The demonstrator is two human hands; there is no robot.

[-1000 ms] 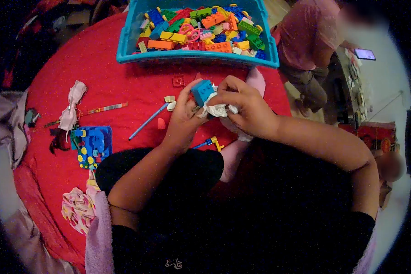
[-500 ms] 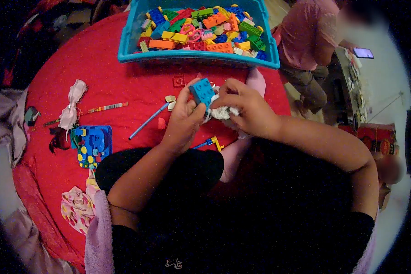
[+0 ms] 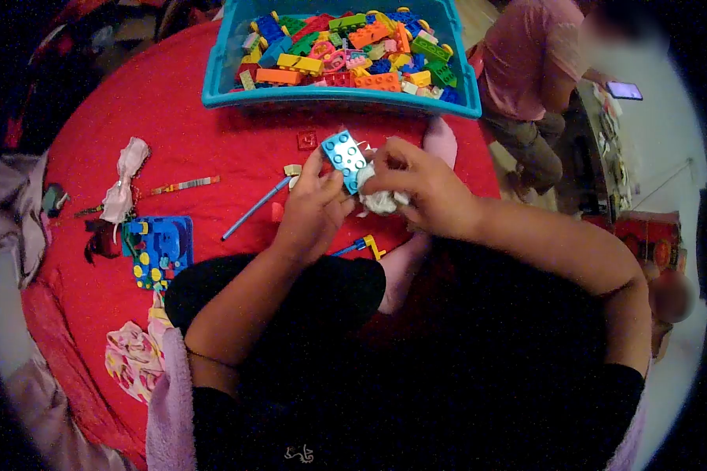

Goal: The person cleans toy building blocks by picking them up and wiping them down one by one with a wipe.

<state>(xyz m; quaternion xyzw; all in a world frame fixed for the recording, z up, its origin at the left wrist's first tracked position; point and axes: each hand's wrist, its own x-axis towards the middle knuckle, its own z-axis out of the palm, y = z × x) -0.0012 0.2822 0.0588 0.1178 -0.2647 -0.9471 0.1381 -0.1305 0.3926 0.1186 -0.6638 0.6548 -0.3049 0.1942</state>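
Note:
My left hand (image 3: 316, 204) is closed around the lower end of a blue toy brick (image 3: 344, 155), its studs turned up and shining. Pinched in my right hand (image 3: 424, 184) is a crumpled white cloth (image 3: 381, 196), pressed against the brick's right side. Beneath and beside the hands lie a blue pen-like stick (image 3: 255, 208), a small beige block (image 3: 292, 170), a red brick (image 3: 307, 140) and a blue-and-yellow toy piece (image 3: 361, 246), all on the red cloth.
A turquoise bin (image 3: 342, 96) full of colourful bricks stands at the far side. On the left lie a blue toy set (image 3: 163, 243), a pink bow (image 3: 126, 180) and patterned fabric (image 3: 133, 357). Another person (image 3: 526, 63) at the right holds a phone (image 3: 624, 91).
The blue brick has tilted in my left hand, so its studded face now catches the light. My right hand and the cloth have shifted slightly along its side.

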